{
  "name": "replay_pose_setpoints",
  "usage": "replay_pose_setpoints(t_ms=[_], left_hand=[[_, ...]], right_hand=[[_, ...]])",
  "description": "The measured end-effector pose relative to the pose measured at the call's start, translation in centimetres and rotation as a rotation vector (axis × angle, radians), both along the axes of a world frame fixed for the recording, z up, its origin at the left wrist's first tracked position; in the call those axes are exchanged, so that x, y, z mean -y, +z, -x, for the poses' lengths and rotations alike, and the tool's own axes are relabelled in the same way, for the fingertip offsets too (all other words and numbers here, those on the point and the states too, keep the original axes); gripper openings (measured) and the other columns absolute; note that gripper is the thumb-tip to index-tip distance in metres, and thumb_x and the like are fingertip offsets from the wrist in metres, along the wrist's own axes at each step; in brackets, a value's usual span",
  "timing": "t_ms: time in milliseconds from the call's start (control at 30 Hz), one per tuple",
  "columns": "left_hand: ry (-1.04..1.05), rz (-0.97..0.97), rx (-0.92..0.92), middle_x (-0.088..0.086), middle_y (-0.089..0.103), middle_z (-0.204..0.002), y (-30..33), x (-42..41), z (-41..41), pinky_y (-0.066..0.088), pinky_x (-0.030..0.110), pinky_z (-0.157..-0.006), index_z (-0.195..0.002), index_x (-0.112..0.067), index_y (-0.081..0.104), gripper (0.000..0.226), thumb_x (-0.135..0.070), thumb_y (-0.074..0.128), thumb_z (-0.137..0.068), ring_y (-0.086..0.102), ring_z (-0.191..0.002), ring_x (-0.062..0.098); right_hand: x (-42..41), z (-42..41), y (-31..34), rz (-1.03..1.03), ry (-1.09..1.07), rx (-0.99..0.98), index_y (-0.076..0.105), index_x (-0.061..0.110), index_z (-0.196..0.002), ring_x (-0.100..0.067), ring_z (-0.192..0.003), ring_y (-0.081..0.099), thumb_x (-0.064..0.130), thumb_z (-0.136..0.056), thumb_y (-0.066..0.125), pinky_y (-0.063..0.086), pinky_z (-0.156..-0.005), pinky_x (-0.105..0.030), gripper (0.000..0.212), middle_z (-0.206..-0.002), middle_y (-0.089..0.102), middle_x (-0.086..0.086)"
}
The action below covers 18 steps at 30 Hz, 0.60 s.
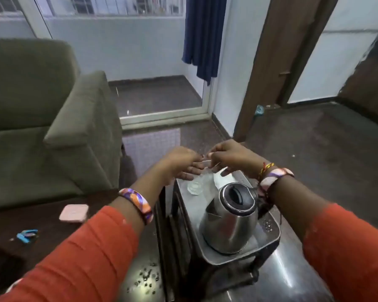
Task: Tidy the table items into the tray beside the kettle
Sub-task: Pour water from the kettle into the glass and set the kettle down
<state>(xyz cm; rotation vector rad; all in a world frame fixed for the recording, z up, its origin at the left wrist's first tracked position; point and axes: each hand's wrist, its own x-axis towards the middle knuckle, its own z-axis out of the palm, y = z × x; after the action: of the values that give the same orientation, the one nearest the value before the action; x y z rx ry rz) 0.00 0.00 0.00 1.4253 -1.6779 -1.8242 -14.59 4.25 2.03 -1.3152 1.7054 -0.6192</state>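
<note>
A steel kettle with a black lid stands on the near half of a grey tray. At the tray's far end a clear drinking glass is tilted, its thick base toward me. My left hand is around the glass's upper part from the left. My right hand pinches something small and pale at the glass's rim; the blur hides what it is. Both hands hover over the tray's far end.
A pink square case and a blue clip-like item lie on the dark table to the left. A green sofa stands beyond them. A shiny surface holds the tray. Small dark specks dot the table near me.
</note>
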Motion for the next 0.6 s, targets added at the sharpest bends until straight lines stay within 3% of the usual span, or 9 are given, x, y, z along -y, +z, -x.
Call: replay_pose_setpoints(t_ms=[100, 267, 367, 433, 500, 600], left_hand=[[0.121, -0.085, 0.045, -0.001, 0.051, -0.073, -3.2, 2.3, 1.6, 0.041, 0.021, -0.059, -0.074, -0.018, 0.05, 0.02, -0.017, 0.046, -0.093, 0.049, -0.062, 0.009], [0.273, -0.138, 0.187, 0.001, 0.041, -0.069, -9.7, 6.8, 3.1, 0.043, 0.022, -0.058, -0.083, -0.015, 0.052, 0.006, -0.014, 0.053, -0.089, 0.04, -0.059, 0.01], [0.332, -0.142, 0.267, 0.004, 0.04, -0.069, -12.8, 8.9, 3.8, 0.039, 0.022, -0.054, -0.093, -0.008, 0.051, 0.009, -0.01, 0.057, -0.086, 0.039, -0.06, 0.012], [0.349, -0.168, 0.282, 0.005, 0.041, -0.069, -14.5, 9.8, 4.4, 0.037, 0.022, -0.053, -0.107, -0.006, 0.048, 0.024, -0.01, 0.058, -0.086, 0.042, -0.062, 0.014], [0.359, -0.199, 0.285, 0.009, 0.048, -0.079, -16.1, 10.6, 5.1, 0.041, 0.023, -0.055, -0.114, -0.001, 0.048, 0.033, -0.013, 0.059, -0.085, 0.05, -0.076, 0.021], [0.408, -0.23, 0.282, 0.018, 0.06, -0.107, -17.8, 11.2, 6.1, 0.052, 0.03, -0.064, -0.122, 0.003, 0.048, 0.046, -0.013, 0.061, -0.082, 0.061, -0.099, 0.031]], right_hand=[[3.9, 1.9, -1.8, -0.104, 0.117, -0.104, 0.056, -0.009, -0.114, -0.014, -0.062, 0.056, 0.008, -0.095, 0.043, 0.047, -0.047, -0.017, 0.029, -0.09, 0.061, -0.016], [9.9, 4.0, -8.0, -0.224, 0.168, -0.109, 0.058, -0.009, -0.11, -0.018, -0.06, 0.054, 0.003, -0.093, 0.043, 0.048, -0.047, -0.019, 0.026, -0.078, 0.056, -0.015], [12.1, 4.7, -12.0, -0.277, 0.185, -0.274, 0.062, -0.005, -0.089, -0.029, -0.075, 0.054, 0.003, -0.087, 0.049, 0.046, -0.055, -0.025, 0.015, -0.07, 0.053, -0.016], [13.1, 5.1, -14.2, -0.307, 0.195, -0.333, 0.05, 0.004, -0.063, -0.029, -0.078, 0.052, 0.002, -0.086, 0.05, 0.04, -0.051, -0.023, 0.023, -0.058, 0.044, -0.008], [13.9, 5.3, -16.0, -0.354, 0.228, -0.295, 0.044, 0.007, -0.06, -0.03, -0.073, 0.057, 0.003, -0.088, 0.047, 0.044, -0.054, -0.027, 0.029, -0.057, 0.045, -0.008], [14.6, 5.3, -18.0, -0.384, 0.216, -0.205, 0.049, 0.004, -0.075, -0.03, -0.058, 0.059, 0.003, -0.092, 0.044, 0.051, -0.059, -0.036, 0.018, -0.063, 0.049, -0.011]])
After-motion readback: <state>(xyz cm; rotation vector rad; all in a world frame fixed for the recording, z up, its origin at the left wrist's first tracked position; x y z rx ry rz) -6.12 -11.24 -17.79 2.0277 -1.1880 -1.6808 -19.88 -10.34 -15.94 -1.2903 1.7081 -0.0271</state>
